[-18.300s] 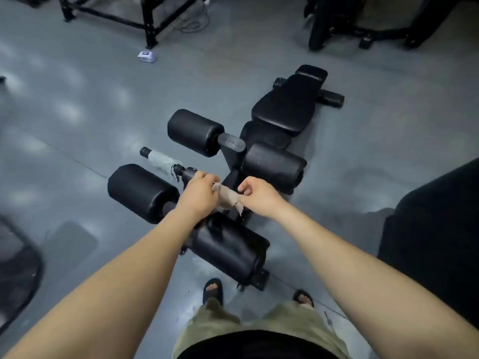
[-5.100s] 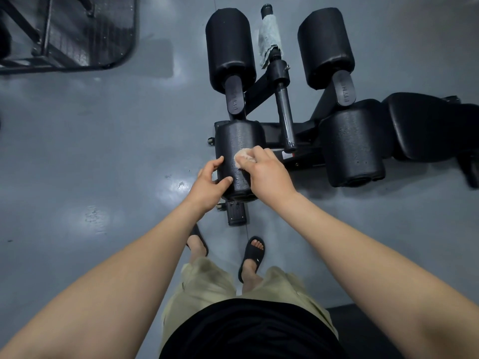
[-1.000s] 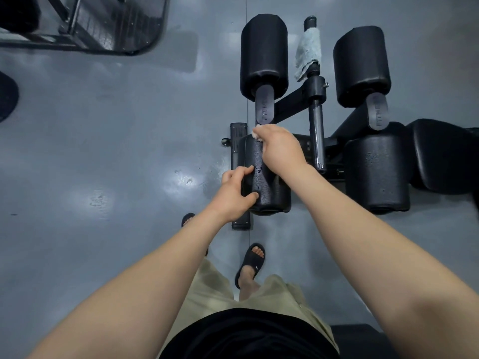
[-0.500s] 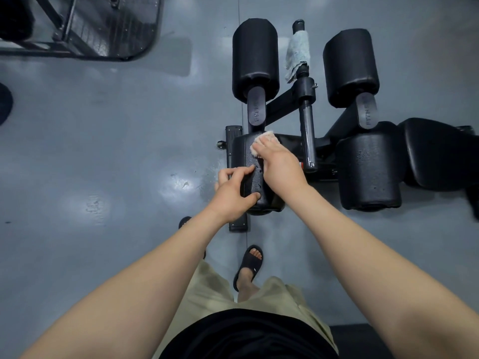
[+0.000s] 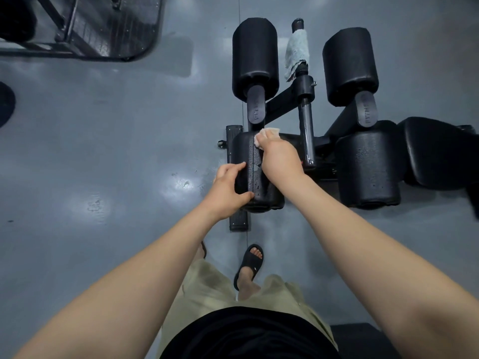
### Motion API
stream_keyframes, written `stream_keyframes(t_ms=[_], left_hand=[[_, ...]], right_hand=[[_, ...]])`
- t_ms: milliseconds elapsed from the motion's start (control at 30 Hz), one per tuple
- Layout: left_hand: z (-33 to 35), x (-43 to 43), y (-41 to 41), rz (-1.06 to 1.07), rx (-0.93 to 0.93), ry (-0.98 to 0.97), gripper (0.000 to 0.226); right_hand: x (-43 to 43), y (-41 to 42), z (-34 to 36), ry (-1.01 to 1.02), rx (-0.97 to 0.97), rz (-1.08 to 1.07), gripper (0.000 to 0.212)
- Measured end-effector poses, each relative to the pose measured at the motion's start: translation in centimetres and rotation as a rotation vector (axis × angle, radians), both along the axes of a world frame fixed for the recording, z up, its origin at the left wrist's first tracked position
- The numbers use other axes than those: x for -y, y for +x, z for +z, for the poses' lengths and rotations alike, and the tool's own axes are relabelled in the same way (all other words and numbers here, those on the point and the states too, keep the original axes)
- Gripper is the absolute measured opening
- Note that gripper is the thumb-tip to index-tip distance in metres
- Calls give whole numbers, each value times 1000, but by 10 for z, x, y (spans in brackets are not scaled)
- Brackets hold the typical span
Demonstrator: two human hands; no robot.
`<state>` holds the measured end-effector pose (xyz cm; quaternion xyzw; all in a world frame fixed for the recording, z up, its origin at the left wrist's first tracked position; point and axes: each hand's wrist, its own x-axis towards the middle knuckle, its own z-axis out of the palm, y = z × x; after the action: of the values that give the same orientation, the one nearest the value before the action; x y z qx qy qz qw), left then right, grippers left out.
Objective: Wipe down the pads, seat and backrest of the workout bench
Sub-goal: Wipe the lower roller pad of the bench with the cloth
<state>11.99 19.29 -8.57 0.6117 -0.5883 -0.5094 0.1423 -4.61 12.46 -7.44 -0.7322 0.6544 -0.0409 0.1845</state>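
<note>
Pressing a crumpled pale wipe (image 5: 267,134) onto the far end of the nearest roller pad (image 5: 242,154), your right hand (image 5: 281,158) has its fingers curled tight over the wad. Your left hand (image 5: 228,189) grips the same pad's near end, thumb and fingers curled round it. The pad is a black cylinder of grained vinyl with a seam along its length and wet beads glinting on it.

The workout bench (image 5: 282,102) lies on the glossy grey floor (image 5: 103,151) ahead of your feet. Its smooth seat (image 5: 438,151) runs off to the right. A shiny metal bar (image 5: 307,130) stands just beside your right wrist, and a grey towel (image 5: 296,54) wraps its far end. Open floor lies left of the pad, and a dark metal rack (image 5: 103,27) sits well apart.
</note>
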Motion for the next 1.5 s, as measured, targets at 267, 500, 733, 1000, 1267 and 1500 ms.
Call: stream_keyframes(t_ms=[267,500,733,1000,1267,1500], left_hand=[[-2,-3,-1,2,16,-15,80],[-2,1,0,16,2,-37,78],[4,1,-1,10,12,-40,77],[7,-2,-1,4,-5,4,73],[-7,0,10,2,-18,35,61],[-18,-2,6,28,-27,15,61]], right_hand=[[17,4,2,-16,110,127,42],[-28,-5,-6,-92,99,131,45],[-61,-9,-9,-25,41,217,43],[-2,1,-4,-2,28,184,44],[-57,-8,-16,-174,129,199,43],[-102,-10,-19,-235,163,152,53]])
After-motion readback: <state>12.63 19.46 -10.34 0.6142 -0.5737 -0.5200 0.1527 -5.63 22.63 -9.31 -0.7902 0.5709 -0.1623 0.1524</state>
